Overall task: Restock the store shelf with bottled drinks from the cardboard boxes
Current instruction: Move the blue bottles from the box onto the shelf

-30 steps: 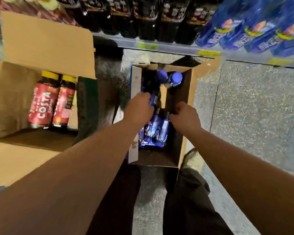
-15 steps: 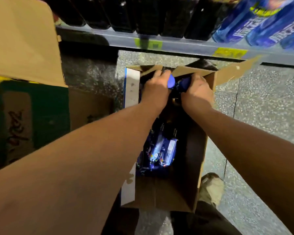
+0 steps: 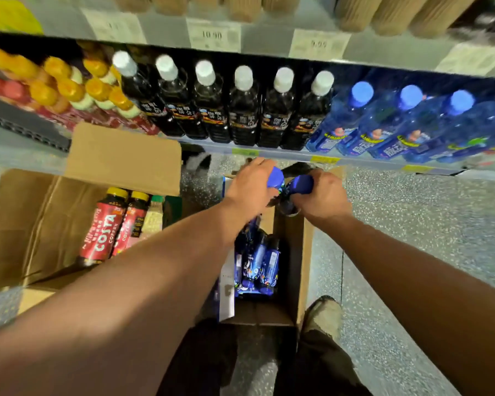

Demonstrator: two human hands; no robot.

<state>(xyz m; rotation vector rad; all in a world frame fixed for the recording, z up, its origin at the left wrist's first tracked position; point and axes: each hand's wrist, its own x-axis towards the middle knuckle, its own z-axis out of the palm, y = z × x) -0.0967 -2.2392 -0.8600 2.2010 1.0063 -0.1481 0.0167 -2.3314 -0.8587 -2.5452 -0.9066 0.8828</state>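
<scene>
Shelf first: grey metal store shelf [image 3: 269,153] runs across the top of the view, with its front edge just beyond both hands. The row of clear blue plastic bottles with blue caps [image 3: 383,124] sits up and to the right of the grips. Dark bottles with white caps [image 3: 240,110] fill the span straight ahead.

Wide brown cardboard box [image 3: 40,224] on the left holds red Costa coffee bottles [image 3: 103,232]; not in play. Narrow brown cardboard box [image 3: 293,252] stands on the speckled grey floor [image 3: 412,224] under the forearms. A few dark blue bottles [image 3: 257,264] lie in its near end, long axes along the box.

Left hand [image 3: 249,190]: grip closed round the neck of a blue-capped bottle [image 3: 275,178], cap poking out toward the shelf. Right hand [image 3: 323,198]: same, closed round a second blue-capped bottle [image 3: 302,182]. Both are over the far end of the narrow box, caps close together. The bottle bodies hang below the hands, mostly hidden and blurred. Long axes look near upright with tops tipped forward; that's a judgement.

Key relation: the blue row is up-right of both grips, and the right hand is nearer. My read is the right bottle goes in first and the left has to cross further. Both arms reach forward, knuckles up.
</scene>
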